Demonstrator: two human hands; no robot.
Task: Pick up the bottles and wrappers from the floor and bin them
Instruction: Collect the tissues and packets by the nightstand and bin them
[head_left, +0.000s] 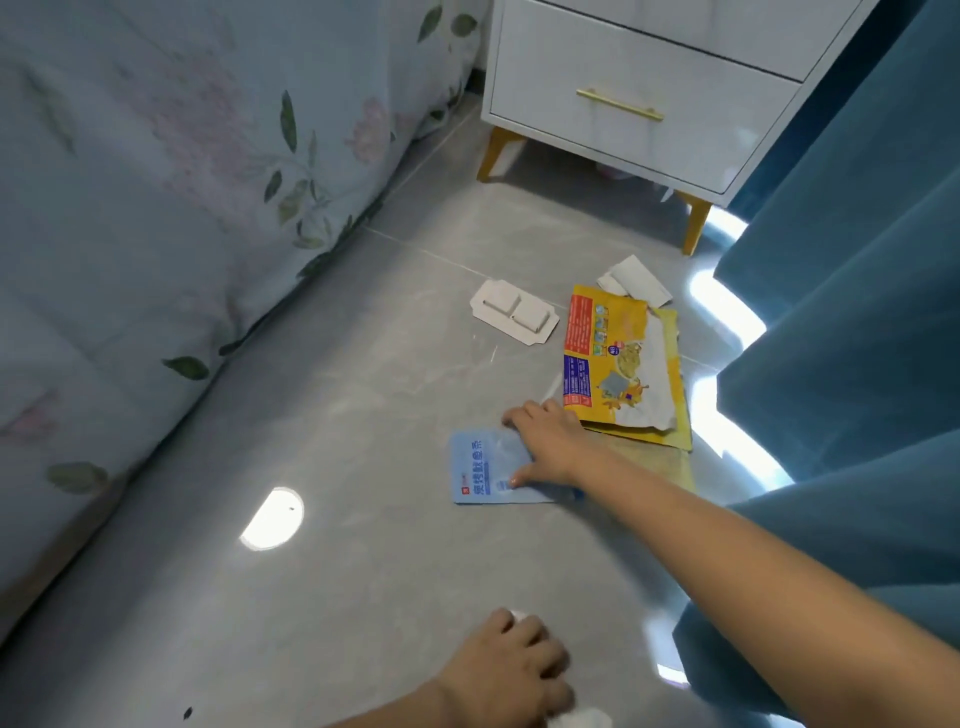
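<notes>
- Left hand (511, 670), bottom centre of the frame, is curled round something white and crumpled.
- Right hand (545, 441), mid-frame, lies spread on the blue wrapper (488, 467), fingers straight and pressing it to the grey floor (363, 571); the wrapper's long axis runs toward the upper right.
- Just right, the yellow wrapper (623, 364) lies lengthwise up-frame.
- Farther off: a white blister pack (514, 310), white paper (634, 278), the nightstand (649, 88).

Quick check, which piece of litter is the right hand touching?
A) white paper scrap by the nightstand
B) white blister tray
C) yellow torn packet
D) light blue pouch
D: the right hand lies on the light blue pouch, with its thumb on the pouch's near edge; the other three pieces lie untouched.
</notes>
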